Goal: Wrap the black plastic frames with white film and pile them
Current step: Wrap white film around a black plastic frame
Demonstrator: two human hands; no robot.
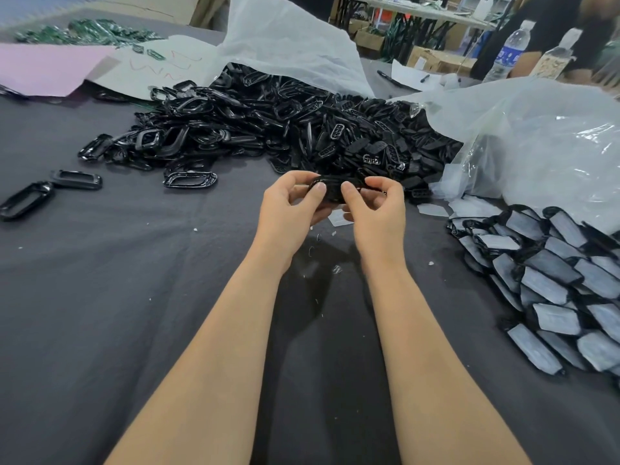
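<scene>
You held one black frame (332,188) between both hands, raised a little above the grey cloth (134,297) at the middle of the table. Your left hand (289,203) gripped its left end, thumb on top and fingers curled beneath; your right hand (379,207) pinched the right end in the same way. A small piece of white film (339,218) showed just below your hands (whether it touched the frame or lay on the cloth, I could not tell).

Behind your hands a big heap (268,122) of bare frames spilled from under a white sheet (288,45). Two loose frames (77,179) lay apart at the left. On your right stood the pile (553,280) of wrapped frames, overlapping like scales, with a clear bag (543,139) behind it and more cut film pieces (469,207) at the bag's foot. A pink sheet (50,67) lay far left, and a water bottle (510,52) stood far right.
</scene>
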